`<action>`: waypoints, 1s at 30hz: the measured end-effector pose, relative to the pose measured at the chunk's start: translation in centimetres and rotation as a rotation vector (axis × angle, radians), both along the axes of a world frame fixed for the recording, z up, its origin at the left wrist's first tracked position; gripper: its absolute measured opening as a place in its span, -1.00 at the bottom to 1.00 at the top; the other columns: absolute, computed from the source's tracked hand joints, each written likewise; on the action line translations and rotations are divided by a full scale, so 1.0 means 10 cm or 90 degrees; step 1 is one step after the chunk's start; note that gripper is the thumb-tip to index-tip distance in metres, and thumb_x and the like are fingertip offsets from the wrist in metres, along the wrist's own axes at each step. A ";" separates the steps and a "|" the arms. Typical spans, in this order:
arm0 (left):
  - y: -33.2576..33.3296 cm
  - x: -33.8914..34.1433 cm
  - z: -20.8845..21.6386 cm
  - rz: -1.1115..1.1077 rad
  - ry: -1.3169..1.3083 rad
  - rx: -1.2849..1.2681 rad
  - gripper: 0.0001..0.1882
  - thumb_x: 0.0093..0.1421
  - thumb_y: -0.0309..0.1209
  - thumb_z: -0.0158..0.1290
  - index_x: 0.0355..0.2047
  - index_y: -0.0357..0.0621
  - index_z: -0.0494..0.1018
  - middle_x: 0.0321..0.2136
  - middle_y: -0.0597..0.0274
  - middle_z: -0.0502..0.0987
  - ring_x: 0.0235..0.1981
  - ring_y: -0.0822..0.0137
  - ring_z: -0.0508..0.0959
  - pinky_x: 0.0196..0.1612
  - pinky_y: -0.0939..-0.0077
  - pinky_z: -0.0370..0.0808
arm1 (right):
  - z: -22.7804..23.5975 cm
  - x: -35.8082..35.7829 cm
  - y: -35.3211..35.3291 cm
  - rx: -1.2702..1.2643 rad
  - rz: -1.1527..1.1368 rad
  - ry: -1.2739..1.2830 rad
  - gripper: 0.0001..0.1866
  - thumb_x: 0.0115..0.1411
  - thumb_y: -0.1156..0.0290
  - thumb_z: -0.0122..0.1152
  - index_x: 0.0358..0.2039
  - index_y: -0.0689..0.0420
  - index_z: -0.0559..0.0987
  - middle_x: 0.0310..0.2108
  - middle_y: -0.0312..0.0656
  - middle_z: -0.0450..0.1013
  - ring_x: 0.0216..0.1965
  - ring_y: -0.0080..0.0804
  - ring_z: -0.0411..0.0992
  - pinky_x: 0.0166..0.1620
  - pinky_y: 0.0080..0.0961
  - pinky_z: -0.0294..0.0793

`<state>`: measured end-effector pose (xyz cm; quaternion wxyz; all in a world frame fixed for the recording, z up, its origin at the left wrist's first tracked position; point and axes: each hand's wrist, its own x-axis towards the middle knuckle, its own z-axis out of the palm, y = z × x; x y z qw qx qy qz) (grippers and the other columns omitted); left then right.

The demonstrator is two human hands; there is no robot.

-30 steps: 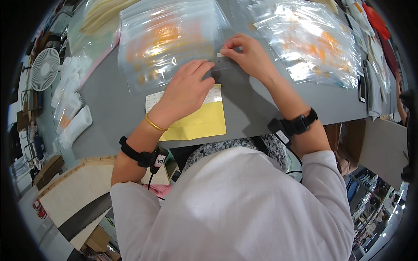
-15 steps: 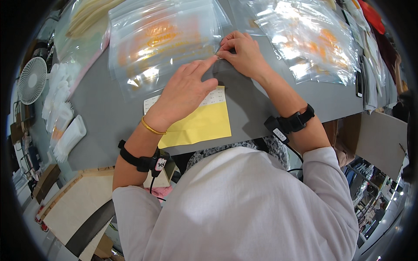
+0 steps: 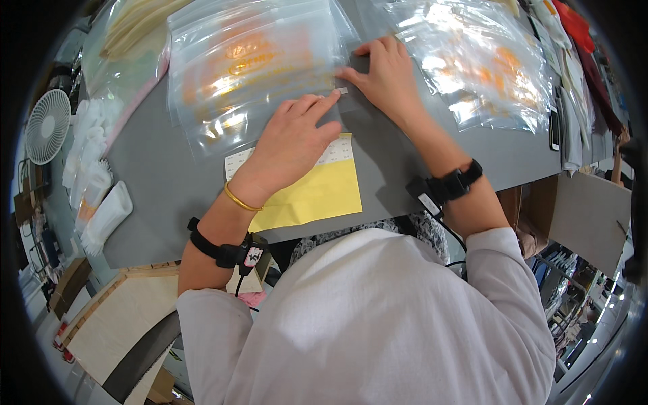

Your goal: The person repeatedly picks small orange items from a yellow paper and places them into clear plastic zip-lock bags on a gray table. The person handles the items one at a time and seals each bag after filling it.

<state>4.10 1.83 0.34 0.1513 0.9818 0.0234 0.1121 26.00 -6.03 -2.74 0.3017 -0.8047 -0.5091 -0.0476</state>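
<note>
My left hand (image 3: 291,138) is held low over the front edge of a stack of clear plastic bags (image 3: 196,88) with orange print. Its index fingertip touches a small white sticker (image 3: 343,90) by the bags' right corner; thumb and fingers are apart. Just beyond, my right hand (image 3: 393,79) is open, thumb and index spread, with the thumb tip near the bags' right edge. Nothing shows between its fingers. A yellow backing sheet (image 3: 314,192) with rows of small white labels along its top lies partly under my left hand and wrist.
More clear bags (image 3: 472,74) with orange print lie in a shiny pile at the right. A dark phone (image 3: 555,128) is at the grey table's (image 3: 152,182) right side. White rolled plastic packs (image 3: 108,216) lie at the left edge, near a white fan (image 3: 47,126).
My right thumb and fingers, pinched together at the bags' corner before, have parted and moved slightly right. The small white sticker now shows beside my left index fingertip, which stays nearly in place.
</note>
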 end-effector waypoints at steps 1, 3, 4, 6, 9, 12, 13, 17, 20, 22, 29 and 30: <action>0.01 0.01 0.01 0.000 -0.005 0.001 -0.93 0.30 -0.38 0.13 -0.26 -0.07 0.57 0.26 0.13 0.52 0.22 0.13 0.47 0.25 0.18 0.41 | 0.04 0.01 0.05 -0.039 0.003 0.013 -0.68 0.19 0.15 0.51 -0.29 0.16 0.71 -0.18 -0.17 0.57 -0.02 -0.06 0.47 0.02 -0.15 0.50; 0.04 0.01 0.06 0.023 -0.033 -0.110 -0.91 0.32 -0.38 0.14 -0.27 -0.11 0.55 0.17 0.15 0.57 0.15 0.11 0.51 0.16 0.19 0.45 | 0.13 0.00 0.12 -0.066 0.013 0.060 -0.69 0.24 0.15 0.47 -0.26 0.16 0.70 -0.22 -0.18 0.57 -0.11 -0.10 0.52 -0.05 -0.18 0.54; 0.07 -0.01 0.09 0.045 -0.037 -0.166 -0.90 0.33 -0.39 0.14 -0.28 -0.13 0.54 0.13 0.15 0.60 0.11 0.10 0.53 0.11 0.20 0.48 | 0.16 -0.01 0.13 -0.053 0.021 0.094 -0.70 0.28 0.16 0.44 -0.26 0.16 0.70 -0.24 -0.18 0.57 -0.16 -0.12 0.55 -0.09 -0.20 0.56; 0.10 -0.09 0.18 0.081 -0.031 -0.255 -0.86 0.38 -0.37 0.13 -0.25 -0.19 0.54 -0.03 0.21 0.63 -0.03 0.22 0.56 0.00 0.30 0.50 | 0.17 0.01 0.14 -0.039 0.046 0.061 -0.72 0.36 0.18 0.34 -0.23 0.16 0.70 -0.26 -0.20 0.59 -0.25 -0.18 0.59 -0.16 -0.25 0.58; 0.14 -0.17 0.26 0.177 0.098 -0.524 -0.79 0.46 -0.34 0.09 -0.20 -0.25 0.55 -0.22 0.33 0.61 -0.20 0.43 0.54 -0.13 0.46 0.48 | 0.12 0.33 0.03 -0.029 0.059 -0.006 -0.74 0.48 0.23 0.18 -0.15 0.15 0.67 -0.23 -0.22 0.63 -0.32 -0.27 0.63 -0.24 -0.31 0.58; 0.17 -0.16 0.26 0.228 0.166 -0.716 -0.75 0.54 -0.28 0.05 -0.14 -0.23 0.56 -0.31 0.50 0.54 -0.28 0.66 0.46 -0.20 0.65 0.44 | 0.12 1.03 -0.07 0.066 0.084 0.114 -0.75 0.52 0.25 0.07 -0.03 0.11 0.62 -0.24 -0.21 0.69 -0.32 -0.34 0.66 -0.27 -0.37 0.57; 0.17 -0.16 0.26 0.237 0.170 -0.759 -0.74 0.56 -0.26 0.03 -0.12 -0.21 0.56 -0.33 0.56 0.52 -0.30 0.73 0.43 -0.22 0.71 0.42 | 0.23 1.35 -0.20 -0.045 -0.053 0.190 -0.72 0.52 0.20 0.09 -0.03 0.11 0.62 -0.28 -0.20 0.68 -0.31 -0.34 0.66 -0.24 -0.33 0.58; 0.09 -0.07 0.21 0.226 0.198 -0.883 -0.70 0.55 -0.23 0.01 -0.12 -0.23 0.57 -0.31 0.52 0.54 -0.26 0.64 0.46 -0.14 0.64 0.45 | 0.74 1.86 -0.59 -0.125 -0.224 -0.515 -0.53 0.43 0.04 0.21 0.16 0.10 0.59 -0.07 -0.05 0.69 -0.02 0.06 0.62 -0.01 -0.09 0.58; -0.01 0.09 0.17 0.207 0.209 -0.903 -0.69 0.56 -0.22 -0.01 -0.10 -0.22 0.57 -0.29 0.50 0.55 -0.24 0.64 0.46 -0.11 0.64 0.45 | 0.78 1.18 -0.74 -0.074 -0.112 -0.049 -0.49 0.39 0.05 0.34 0.22 0.07 0.57 0.04 -0.11 0.63 0.05 -0.04 0.60 0.03 -0.18 0.57; -0.06 0.19 0.16 0.192 0.235 -0.900 -0.68 0.57 -0.21 -0.02 -0.08 -0.22 0.57 -0.27 0.49 0.56 -0.23 0.63 0.47 -0.10 0.64 0.45 | 0.55 0.45 -0.84 -0.080 0.125 0.380 -0.19 0.21 -0.10 0.48 0.29 0.16 0.47 -0.15 -0.02 0.67 -0.15 -0.16 0.64 -0.04 -0.27 0.60; 0.09 0.05 0.32 0.248 0.217 -0.872 -0.71 0.57 -0.21 0.00 0.02 -0.16 0.56 -0.16 0.45 0.57 -0.17 0.67 0.47 -0.12 0.65 0.48 | 0.25 -0.28 -1.00 -0.076 0.185 0.692 -0.56 0.39 0.45 0.36 0.20 0.21 0.44 -0.18 -0.21 0.67 -0.22 -0.60 0.54 -0.13 -0.60 0.53; 0.10 -0.02 0.34 0.220 0.225 -0.835 -0.71 0.57 -0.22 0.01 0.03 -0.17 0.56 -0.16 0.44 0.58 -0.17 0.67 0.48 -0.12 0.64 0.49 | 0.27 -0.26 -1.00 -0.065 0.174 0.715 -0.59 0.40 0.46 0.36 0.18 0.21 0.44 -0.18 -0.21 0.67 -0.23 -0.62 0.53 -0.13 -0.61 0.53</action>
